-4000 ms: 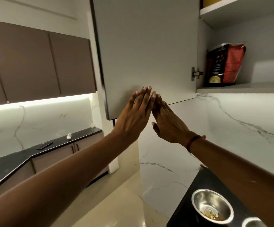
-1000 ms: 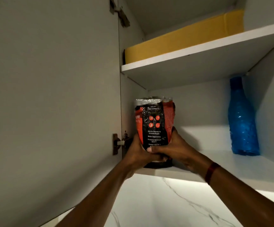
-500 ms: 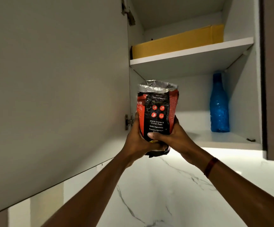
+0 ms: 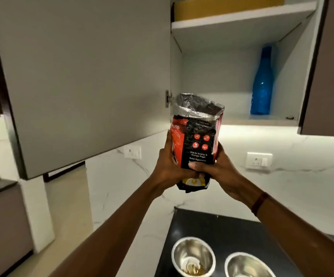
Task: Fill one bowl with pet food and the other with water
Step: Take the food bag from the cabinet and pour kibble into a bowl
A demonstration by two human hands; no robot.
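While left hand (image 4: 170, 166), right hand (image 4: 220, 168) grip food bag (image 4: 199, 140) (top open), we must lower it upright toward bowl (image 4: 194, 246).

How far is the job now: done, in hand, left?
Done: cabinet door open, food bag off the shelf. In hand: left hand and right hand grip the bag. Left: one bowl holds only a few bits, the other bowl looks empty; the blue bottle stands on the shelf.

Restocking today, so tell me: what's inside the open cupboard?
A blue bottle on the lower shelf, a yellow box above. The food bag covers the lower shelf's left corner.
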